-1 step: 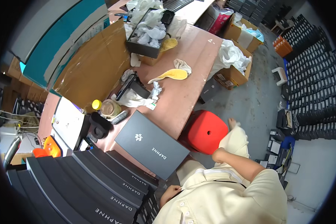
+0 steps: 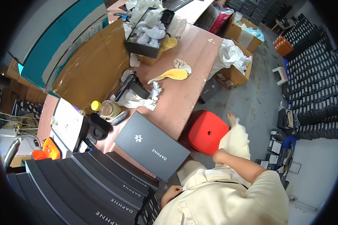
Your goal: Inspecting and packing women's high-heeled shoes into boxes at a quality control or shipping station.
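Note:
A closed dark grey shoebox (image 2: pixel 152 144) lies on the near edge of the pinkish table, its lid on. My left hand (image 2: pixel 171 194) is low at my waist, by the hem of my cream shirt and just below the shoebox's near corner. Its fingers are partly hidden and look bent. My right hand (image 2: pixel 219 156) rests on my thigh, beside a red plastic stool (image 2: pixel 207 132); its fingers are turned out of sight. Neither hand touches the shoebox. Left of it, several dark shoeboxes (image 2: pixel 97 183) stand in a row.
On the table are a yellow insole (image 2: pixel 174 74), a lidless jar (image 2: pixel 109 110), a black tape dispenser (image 2: pixel 99 126), crumpled white paper (image 2: pixel 133 99) and an open box of wrapping paper (image 2: pixel 148 45). Cartons (image 2: pixel 234 73) stand beyond the table. Stacked shoeboxes (image 2: pixel 315 82) line the right wall.
The whole view has shifted very slightly to the left. My hands, the shoebox and the things on the table stay as they were.

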A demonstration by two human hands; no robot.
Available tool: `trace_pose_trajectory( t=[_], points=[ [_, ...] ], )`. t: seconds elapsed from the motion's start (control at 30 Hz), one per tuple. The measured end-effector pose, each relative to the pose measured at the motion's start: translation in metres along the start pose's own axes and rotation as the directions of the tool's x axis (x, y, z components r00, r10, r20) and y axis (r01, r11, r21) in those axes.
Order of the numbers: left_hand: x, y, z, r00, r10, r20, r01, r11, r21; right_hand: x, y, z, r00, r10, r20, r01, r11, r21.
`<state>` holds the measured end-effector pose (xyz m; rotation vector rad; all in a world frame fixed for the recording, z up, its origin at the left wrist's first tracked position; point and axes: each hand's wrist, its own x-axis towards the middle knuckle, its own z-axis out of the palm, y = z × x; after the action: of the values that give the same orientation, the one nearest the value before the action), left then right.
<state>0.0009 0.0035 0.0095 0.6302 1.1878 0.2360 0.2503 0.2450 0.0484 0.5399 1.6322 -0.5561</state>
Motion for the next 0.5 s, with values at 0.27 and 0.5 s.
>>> trace_pose_trajectory(
  t=[0.27,0.5],
  points=[
    [0.018,0.017,0.01,0.997,0.072,-0.027,-0.072,0.997,0.005,-0.021,0.011,-0.048,0.995,0.093,-0.046,-0.094,0.995,-0.035],
    [0.018,0.061,0.033,0.999,0.021,-0.028,-0.032,0.875,-0.482,-0.046,0.041,-0.116,0.975,-0.065,-0.214,0.041,0.992,-0.118]
  ],
)
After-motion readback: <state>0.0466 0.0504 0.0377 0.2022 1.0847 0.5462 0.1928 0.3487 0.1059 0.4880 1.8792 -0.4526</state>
